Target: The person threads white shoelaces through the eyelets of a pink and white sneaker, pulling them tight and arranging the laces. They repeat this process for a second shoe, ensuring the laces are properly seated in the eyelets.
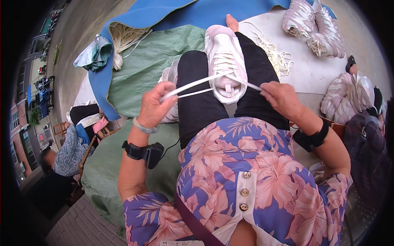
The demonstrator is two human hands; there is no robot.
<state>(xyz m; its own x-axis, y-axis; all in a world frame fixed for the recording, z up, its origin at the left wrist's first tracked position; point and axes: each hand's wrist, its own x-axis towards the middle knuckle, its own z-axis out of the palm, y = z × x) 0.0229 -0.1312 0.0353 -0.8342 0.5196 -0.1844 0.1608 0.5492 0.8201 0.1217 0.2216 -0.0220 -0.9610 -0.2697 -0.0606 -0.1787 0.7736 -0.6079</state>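
Street bkgd w/ bldgs (16, 119), far L of L hand (157, 103); co-worker (72, 151) nearer that hand, same side. Blue mat (96, 86) & lace bundle (125, 39) fwd-L of it, green sheet (164, 45) fwd. L hand: fingers closed on one end of white lace (196, 84), strand pulled taut to mid. Btwn hands & slightly fwd: white/pale-pink shoe (225, 46) on lap, neither hand touching its body. Toe pts away from wearer, heel toward; long axis approx fwd-back, far end a bit L. R hand (282, 98): thumb & fingertips pinch other lace end. Lace heap (277, 57) just fwd of R hand; shoe pile (314, 26) fwd-R, another bundle of shoes (349, 96) out R.
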